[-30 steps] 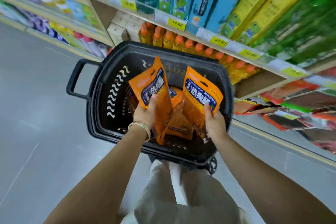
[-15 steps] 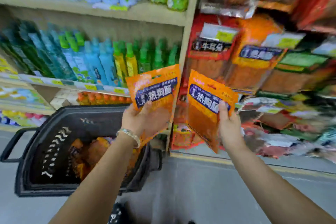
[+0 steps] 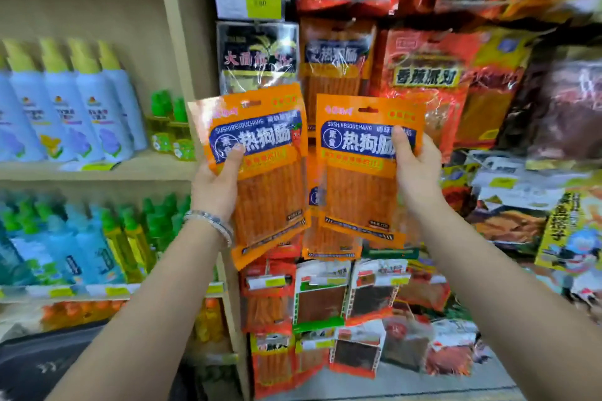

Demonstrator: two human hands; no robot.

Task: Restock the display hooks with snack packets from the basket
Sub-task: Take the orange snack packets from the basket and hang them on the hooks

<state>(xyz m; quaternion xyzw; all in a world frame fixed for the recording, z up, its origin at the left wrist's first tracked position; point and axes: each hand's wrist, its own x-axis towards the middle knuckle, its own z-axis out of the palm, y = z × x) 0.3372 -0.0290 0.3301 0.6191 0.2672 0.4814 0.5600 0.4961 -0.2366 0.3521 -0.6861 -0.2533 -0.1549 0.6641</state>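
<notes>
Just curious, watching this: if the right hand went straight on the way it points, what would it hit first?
Probably the hanging orange packet on the display, since the right hand, gripping a snack packet, points up toward it; depth is hard to judge.

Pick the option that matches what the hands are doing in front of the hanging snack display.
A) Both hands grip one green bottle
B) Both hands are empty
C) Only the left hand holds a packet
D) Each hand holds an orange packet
D: the left hand grips the left packet and the right hand grips the right packet, both orange, each thumb on a blue label.
</notes>
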